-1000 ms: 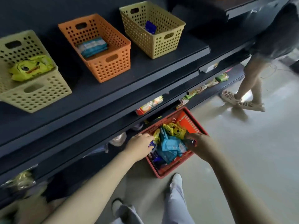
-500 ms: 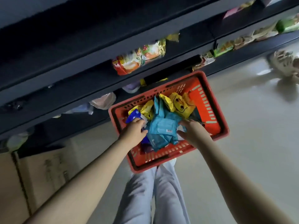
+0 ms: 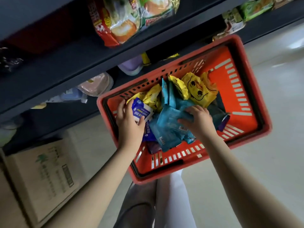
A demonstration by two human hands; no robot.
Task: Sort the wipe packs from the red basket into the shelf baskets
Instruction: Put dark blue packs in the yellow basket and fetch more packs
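Note:
The red basket (image 3: 256, 89) sits on the floor below me, holding several wipe packs. My left hand (image 3: 130, 125) grips a blue-and-white wipe pack (image 3: 139, 111) at the basket's left end. Over the middle of the pile, my right hand (image 3: 197, 120) closes its fingers on a teal wipe pack (image 3: 169, 127). Yellow cartoon-face packs (image 3: 199, 89) lie at the far side, and dark purple packs (image 3: 152, 145) show under the teal ones. The shelf baskets are out of view.
Dark shelves (image 3: 65, 66) overhang the basket's far side, with snack bags (image 3: 125, 18) on an upper level and soft pastel items (image 3: 97, 84) lower down. A cardboard box (image 3: 49, 175) stands on the floor at left. My legs (image 3: 156, 203) are right below the basket.
My view has dropped from the shelf baskets down close to the red basket. My left hand has closed on the blue-and-white pack and my right hand has moved onto the teal pack.

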